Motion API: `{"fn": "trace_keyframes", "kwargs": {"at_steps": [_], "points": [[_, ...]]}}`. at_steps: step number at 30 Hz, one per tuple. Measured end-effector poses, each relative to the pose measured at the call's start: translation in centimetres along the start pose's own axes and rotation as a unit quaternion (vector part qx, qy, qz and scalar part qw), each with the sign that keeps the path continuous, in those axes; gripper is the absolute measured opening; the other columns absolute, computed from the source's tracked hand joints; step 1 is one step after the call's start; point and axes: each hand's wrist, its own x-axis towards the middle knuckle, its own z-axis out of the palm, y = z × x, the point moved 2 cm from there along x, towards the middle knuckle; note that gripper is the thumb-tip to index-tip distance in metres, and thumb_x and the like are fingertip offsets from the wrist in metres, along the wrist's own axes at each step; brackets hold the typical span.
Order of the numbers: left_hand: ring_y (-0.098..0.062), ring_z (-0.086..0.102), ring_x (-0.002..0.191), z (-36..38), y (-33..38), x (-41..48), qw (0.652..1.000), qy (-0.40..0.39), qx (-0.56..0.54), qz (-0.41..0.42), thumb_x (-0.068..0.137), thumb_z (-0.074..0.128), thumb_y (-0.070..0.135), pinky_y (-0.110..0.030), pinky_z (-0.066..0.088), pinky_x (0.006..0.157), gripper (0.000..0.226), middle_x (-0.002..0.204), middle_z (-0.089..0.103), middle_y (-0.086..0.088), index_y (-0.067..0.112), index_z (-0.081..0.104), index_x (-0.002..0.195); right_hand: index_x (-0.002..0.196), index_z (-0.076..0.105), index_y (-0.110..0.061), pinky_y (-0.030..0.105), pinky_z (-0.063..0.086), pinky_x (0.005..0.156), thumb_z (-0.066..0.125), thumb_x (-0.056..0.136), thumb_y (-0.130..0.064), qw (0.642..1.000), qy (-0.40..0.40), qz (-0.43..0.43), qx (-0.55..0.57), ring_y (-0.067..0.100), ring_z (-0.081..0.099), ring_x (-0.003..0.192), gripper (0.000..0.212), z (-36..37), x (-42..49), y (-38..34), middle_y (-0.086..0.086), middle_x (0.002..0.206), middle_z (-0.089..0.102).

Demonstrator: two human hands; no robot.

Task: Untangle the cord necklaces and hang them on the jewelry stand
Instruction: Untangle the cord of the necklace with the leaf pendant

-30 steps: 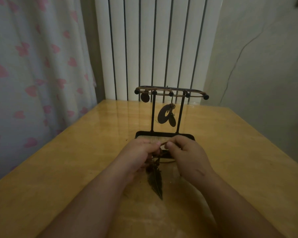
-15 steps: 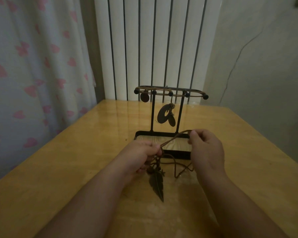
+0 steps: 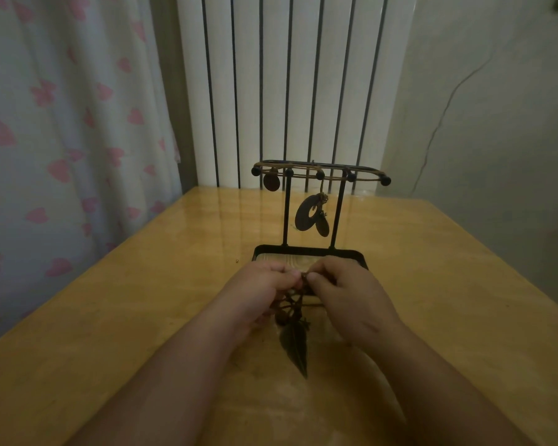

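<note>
A black jewelry stand (image 3: 339, 207) stands mid-table with a ball-tipped top rail and a dark tray base (image 3: 306, 251). A round disc pendant (image 3: 271, 181) and an oval ring pendant (image 3: 310, 215) hang from the rail. Just in front of the base, my left hand (image 3: 258, 289) and my right hand (image 3: 351, 297) meet, fingertips pinching the same brown cord necklace (image 3: 295, 305). Its tangled cords, beads and dark leaf pendant (image 3: 295, 347) hang below my fingers, the leaf tip on the table. Much of the cord is hidden by my hands.
The wooden table (image 3: 142, 317) runs back to a white ribbed radiator (image 3: 287, 91). A heart-patterned curtain (image 3: 62, 140) hangs along the left edge. A tiny bead-like speck (image 3: 236, 261) lies left of the stand base. A plain wall is on the right.
My right hand, which had pulled a cord strand out to the right and up, has come back beside my left hand at the tangle. The left hand stayed put.
</note>
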Motion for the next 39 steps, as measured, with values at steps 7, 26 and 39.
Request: {"fn": "trace_keyframes", "kwargs": {"at_steps": [7,26,39], "points": [[-0.014,0.04,0.06,0.0,-0.7,0.6,0.999,0.009,-0.029,-0.012,0.097,0.054,0.036,-0.028,0.031,0.054,0.022,0.06,0.05,0.008,0.026,0.071,0.087,0.081,0.066,-0.018,0.039,0.052,0.081,0.051,0.095,-0.027,0.979,-0.007,0.037,0.2,0.016,0.062,0.088,0.022,-0.4,-0.2,-0.6,0.001,0.086,0.067],[-0.012,0.047,0.059,-2.0,-0.2,0.7,0.999,0.03,-0.016,-0.009,0.095,0.055,0.008,-0.022,0.036,0.049,0.022,0.077,0.066,0.0,0.02,0.071,0.103,0.091,0.066,-0.016,0.018,0.04,0.047,0.044,0.101,-0.025,0.903,0.171,0.102,0.38,0.001,0.051,0.055,0.026,-2.4,-0.1,0.2,-0.011,0.063,0.053],[-0.009,0.061,0.098,-2.0,0.4,0.1,0.977,0.129,0.131,0.107,0.093,0.063,0.015,-0.03,0.051,0.086,0.018,0.097,0.067,0.009,0.032,0.066,0.088,0.123,0.059,-0.027,0.027,0.049,0.075,0.044,0.101,-0.029,0.945,0.146,0.036,0.291,0.006,0.058,0.091,0.027,-2.3,0.4,0.4,-0.012,0.103,0.064]]}}
